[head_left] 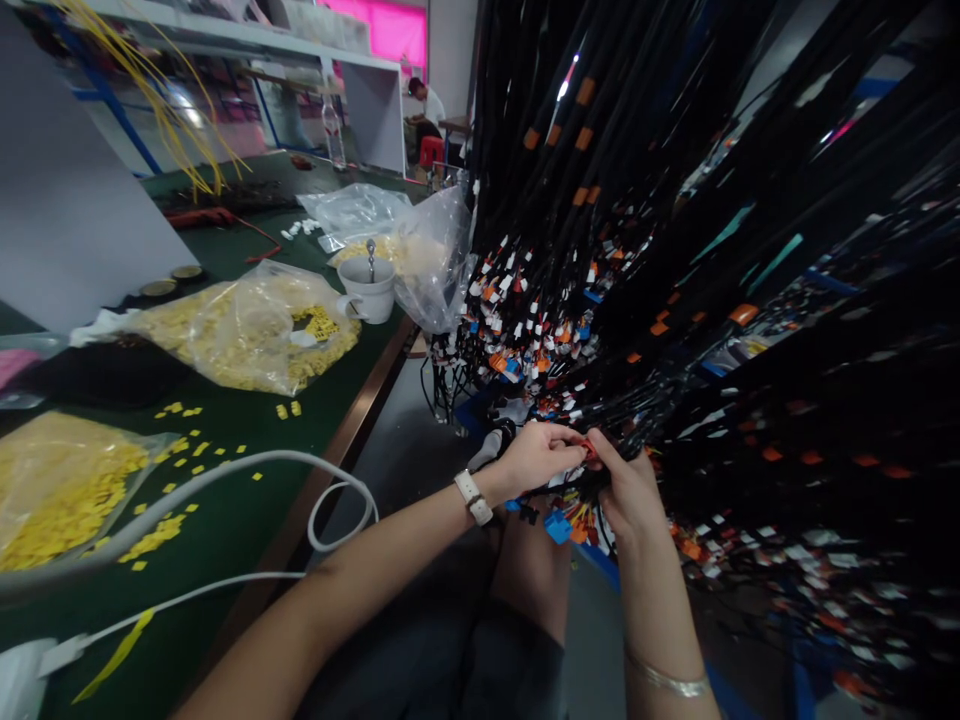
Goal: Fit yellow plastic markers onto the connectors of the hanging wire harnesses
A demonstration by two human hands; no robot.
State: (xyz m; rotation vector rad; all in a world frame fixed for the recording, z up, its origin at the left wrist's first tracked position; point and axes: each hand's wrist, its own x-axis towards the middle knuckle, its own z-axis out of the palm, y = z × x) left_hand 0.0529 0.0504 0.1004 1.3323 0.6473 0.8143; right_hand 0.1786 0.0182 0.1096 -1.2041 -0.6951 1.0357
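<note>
Both hands close on one small thing: the left hand pinches a red piece from one side, its thumb and fingertips drawn together, and the right hand grips it from the other, thumb along the top. The piece sits between the two sets of fingertips, above the person's knee, in front of the hanging cables. Just below it are a blue plug and thin wires in red, orange and yellow.

The cables crowd close about the right hand and rise past the top of the view, so room on that side is tight. On the left, grey floor shows between them and the table, whose brown edge runs slantwise, well apart from the left hand. A cup with a spoon in it stands near that edge, beside a bag of yellow bits. A pale cord loops out over the edge, between the table and the left forearm.

White tags and orange bands mark the cables; any writing on the tags is too small to read
</note>
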